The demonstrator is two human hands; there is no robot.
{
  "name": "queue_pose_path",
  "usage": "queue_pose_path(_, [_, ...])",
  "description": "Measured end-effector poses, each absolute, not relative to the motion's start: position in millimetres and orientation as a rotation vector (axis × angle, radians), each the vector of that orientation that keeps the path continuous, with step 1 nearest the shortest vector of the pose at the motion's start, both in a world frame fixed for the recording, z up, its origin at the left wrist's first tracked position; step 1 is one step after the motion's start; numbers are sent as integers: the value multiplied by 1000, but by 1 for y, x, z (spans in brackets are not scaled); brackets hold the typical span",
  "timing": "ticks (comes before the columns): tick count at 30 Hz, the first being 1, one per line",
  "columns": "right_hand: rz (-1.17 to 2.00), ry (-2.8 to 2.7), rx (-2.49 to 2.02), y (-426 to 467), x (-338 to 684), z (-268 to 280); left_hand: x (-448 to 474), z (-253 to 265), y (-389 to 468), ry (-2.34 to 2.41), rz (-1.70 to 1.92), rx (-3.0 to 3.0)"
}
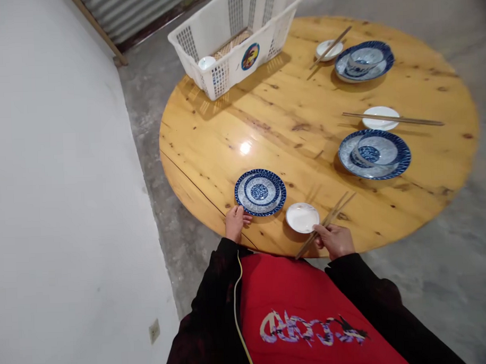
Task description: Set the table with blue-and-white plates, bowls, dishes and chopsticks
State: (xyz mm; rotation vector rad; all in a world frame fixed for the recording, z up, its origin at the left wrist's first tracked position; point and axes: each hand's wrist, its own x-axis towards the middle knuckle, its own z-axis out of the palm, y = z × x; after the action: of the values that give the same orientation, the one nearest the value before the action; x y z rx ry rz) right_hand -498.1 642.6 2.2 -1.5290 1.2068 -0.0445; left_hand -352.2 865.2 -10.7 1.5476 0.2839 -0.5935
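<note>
A blue-and-white patterned plate (260,209) rests near the table's close edge. Its inner rings could be a bowl standing in it or just the pattern; I cannot tell. My left hand (237,223) is at the plate's near left rim, thumb on the edge and fingers curled below it. To the plate's right is a small white dish (302,218). My right hand (335,240) holds a pair of chopsticks (335,213) slantwise beside this dish, with the thumb at the dish's right rim. Part of the chopsticks is hidden by the fingers.
At the back left of the round wooden table (281,143) stands a white plastic basket (239,60) with a few things inside. Two settings lie to the right: patterned plates (403,155) with bowls (364,61), white dishes (380,125) and chopsticks (420,121). A white wall (67,183) rises left.
</note>
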Motion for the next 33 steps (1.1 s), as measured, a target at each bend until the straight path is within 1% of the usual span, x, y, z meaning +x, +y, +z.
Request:
queue_pose_path(6, [-98,1241,-1486,648,-497,1,-338,-11,863,268,-629,1601])
queue_pose_path(13, [-50,1252,-1576,649,-486,-9,-329,-15,859,234,-592,1700])
queue_pose_path(20, [-70,1274,-1565,640,-469,-22,-322,-13,857,225,-567,1757])
queue_pose_path(33, [-87,1275,-1531,630,-437,-12,-307,-10,849,296,-555,1722])
